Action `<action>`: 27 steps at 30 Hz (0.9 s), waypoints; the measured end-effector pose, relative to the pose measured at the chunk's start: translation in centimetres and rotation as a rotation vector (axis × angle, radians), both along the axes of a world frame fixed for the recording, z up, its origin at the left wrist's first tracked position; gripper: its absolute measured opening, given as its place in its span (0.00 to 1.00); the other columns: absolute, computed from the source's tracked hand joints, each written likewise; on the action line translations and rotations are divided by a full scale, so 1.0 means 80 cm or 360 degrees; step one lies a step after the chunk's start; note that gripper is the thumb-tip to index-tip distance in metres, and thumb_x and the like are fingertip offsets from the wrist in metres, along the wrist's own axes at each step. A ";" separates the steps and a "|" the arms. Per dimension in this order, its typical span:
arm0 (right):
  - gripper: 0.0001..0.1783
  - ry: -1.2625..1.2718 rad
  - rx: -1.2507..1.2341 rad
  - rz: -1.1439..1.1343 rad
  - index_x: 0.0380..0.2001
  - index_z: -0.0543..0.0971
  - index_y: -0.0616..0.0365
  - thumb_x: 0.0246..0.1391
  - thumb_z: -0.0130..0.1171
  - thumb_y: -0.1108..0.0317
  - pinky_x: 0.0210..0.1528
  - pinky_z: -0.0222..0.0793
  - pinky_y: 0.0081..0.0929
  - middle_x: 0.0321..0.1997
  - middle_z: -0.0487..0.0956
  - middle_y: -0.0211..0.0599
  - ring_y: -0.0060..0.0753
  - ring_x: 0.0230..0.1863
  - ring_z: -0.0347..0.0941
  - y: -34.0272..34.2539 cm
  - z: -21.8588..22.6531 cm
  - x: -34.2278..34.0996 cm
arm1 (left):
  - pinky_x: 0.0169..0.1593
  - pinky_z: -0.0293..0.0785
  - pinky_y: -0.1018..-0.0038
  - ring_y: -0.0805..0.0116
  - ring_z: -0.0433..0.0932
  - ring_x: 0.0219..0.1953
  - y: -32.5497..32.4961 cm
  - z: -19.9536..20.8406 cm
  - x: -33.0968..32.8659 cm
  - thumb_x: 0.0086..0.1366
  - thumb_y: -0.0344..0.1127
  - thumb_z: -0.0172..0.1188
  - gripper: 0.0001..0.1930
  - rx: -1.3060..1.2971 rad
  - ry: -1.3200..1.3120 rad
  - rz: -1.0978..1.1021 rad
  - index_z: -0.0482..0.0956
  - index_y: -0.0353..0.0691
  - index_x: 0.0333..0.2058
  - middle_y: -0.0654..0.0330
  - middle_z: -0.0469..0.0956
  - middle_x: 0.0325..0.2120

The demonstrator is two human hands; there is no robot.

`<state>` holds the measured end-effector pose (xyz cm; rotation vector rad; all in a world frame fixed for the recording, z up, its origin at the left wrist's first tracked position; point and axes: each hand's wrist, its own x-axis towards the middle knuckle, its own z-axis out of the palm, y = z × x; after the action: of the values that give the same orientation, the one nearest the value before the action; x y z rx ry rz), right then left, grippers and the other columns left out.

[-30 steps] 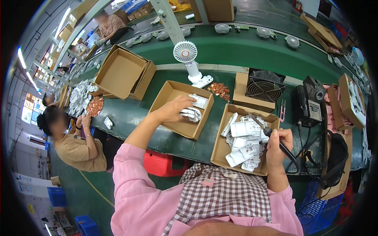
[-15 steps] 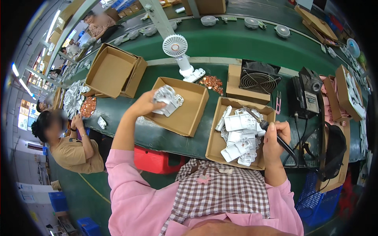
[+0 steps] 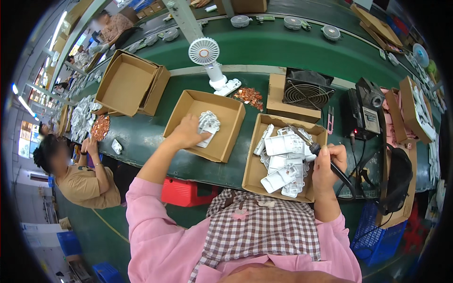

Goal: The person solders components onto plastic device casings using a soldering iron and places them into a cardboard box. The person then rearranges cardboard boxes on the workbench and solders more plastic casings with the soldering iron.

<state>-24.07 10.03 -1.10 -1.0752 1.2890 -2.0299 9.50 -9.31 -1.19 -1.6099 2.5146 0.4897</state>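
My left hand (image 3: 188, 132) reaches into a cardboard box (image 3: 232, 137) and has its thumb and fingers on white plastic housings (image 3: 209, 126), low inside the box. Whether one piece or a small stack is held, I cannot tell. In my right hand (image 3: 329, 162) is a soldering iron (image 3: 315, 148), its tip slanting up and left. The iron hangs over a second cardboard box (image 3: 248, 177), where several white plastic housings (image 3: 283, 162) lie in a heap.
Behind the boxes stand a white handheld fan (image 3: 204, 51), a pile of copper-coloured bits (image 3: 249, 97) and a black fume fan (image 3: 307, 94). Pink tweezers (image 3: 330, 120) lie near a black soldering station (image 3: 365, 111). Stacked boxes (image 3: 125, 82) and a seated co-worker (image 3: 89, 184) are at left.
My left hand has lowered the white housings deeper into the left box. My right hand still holds the soldering iron over the other box. The whole view has shifted slightly.
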 end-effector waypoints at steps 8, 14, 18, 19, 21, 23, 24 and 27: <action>0.11 -0.0060 -0.0021 -0.0031 0.25 0.63 0.56 0.56 0.54 0.73 0.15 0.48 0.12 0.18 0.60 0.24 0.12 0.15 0.52 -0.004 0.007 0.006 | 0.54 0.64 0.57 0.42 0.66 0.52 0.018 -0.012 -0.014 0.52 0.35 0.66 0.37 -0.0057 0.0422 -0.0015 0.53 0.39 0.56 0.42 0.67 0.47; 0.11 -0.0065 -0.0021 -0.0039 0.25 0.63 0.56 0.56 0.54 0.73 0.15 0.47 0.12 0.18 0.60 0.24 0.12 0.15 0.52 -0.003 0.006 0.004 | 0.50 0.69 0.56 0.45 0.66 0.50 0.000 0.007 -0.022 0.51 0.31 0.64 0.40 -0.0548 0.0233 0.0052 0.51 0.41 0.59 0.47 0.65 0.45; 0.11 -0.0089 -0.0019 -0.0022 0.25 0.63 0.56 0.56 0.54 0.73 0.15 0.47 0.12 0.18 0.60 0.24 0.12 0.15 0.52 -0.001 0.007 0.006 | 0.50 0.69 0.56 0.43 0.65 0.50 -0.002 -0.015 -0.021 0.54 0.31 0.61 0.34 -0.0308 0.0048 0.0086 0.53 0.36 0.57 0.44 0.64 0.45; 0.11 -0.0090 -0.0019 -0.0019 0.25 0.63 0.56 0.56 0.54 0.73 0.15 0.47 0.12 0.18 0.60 0.24 0.12 0.15 0.52 -0.001 0.007 0.006 | 0.50 0.69 0.56 0.43 0.65 0.50 -0.003 -0.020 -0.018 0.54 0.31 0.61 0.34 -0.0308 0.0046 0.0090 0.53 0.36 0.57 0.44 0.64 0.45; 0.11 -0.0068 -0.0032 -0.0038 0.25 0.63 0.56 0.56 0.54 0.72 0.15 0.47 0.12 0.18 0.60 0.24 0.12 0.15 0.51 0.000 0.009 0.006 | 0.51 0.68 0.55 0.41 0.65 0.50 -0.002 -0.025 -0.014 0.54 0.30 0.60 0.33 -0.0313 0.0104 0.0014 0.53 0.35 0.56 0.43 0.63 0.44; 0.11 -0.0064 -0.0044 -0.0041 0.25 0.63 0.56 0.56 0.54 0.72 0.14 0.47 0.12 0.18 0.60 0.24 0.13 0.15 0.51 0.002 0.007 0.007 | 0.52 0.67 0.55 0.41 0.64 0.50 -0.003 -0.026 -0.013 0.54 0.30 0.60 0.33 -0.0313 0.0122 0.0007 0.53 0.35 0.56 0.43 0.64 0.44; 0.11 -0.0058 -0.0058 -0.0058 0.25 0.63 0.56 0.56 0.54 0.72 0.14 0.46 0.12 0.18 0.60 0.24 0.13 0.15 0.51 0.003 0.006 0.004 | 0.52 0.66 0.54 0.41 0.64 0.50 -0.007 -0.027 -0.018 0.54 0.30 0.60 0.33 -0.0316 0.0144 -0.0014 0.54 0.35 0.56 0.43 0.64 0.43; 0.09 -0.0063 -0.0081 -0.0073 0.26 0.66 0.56 0.56 0.55 0.74 0.17 0.52 0.13 0.18 0.67 0.27 0.13 0.14 0.58 0.002 -0.005 -0.003 | 0.59 0.61 0.61 0.49 0.64 0.57 -0.017 -0.030 -0.007 0.55 0.26 0.57 0.33 -0.0312 0.0701 0.0073 0.54 0.34 0.58 0.42 0.63 0.53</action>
<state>-24.29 10.16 -1.50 -1.0321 1.2589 -2.1178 8.91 -10.66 -3.59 -1.7978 2.9269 0.6896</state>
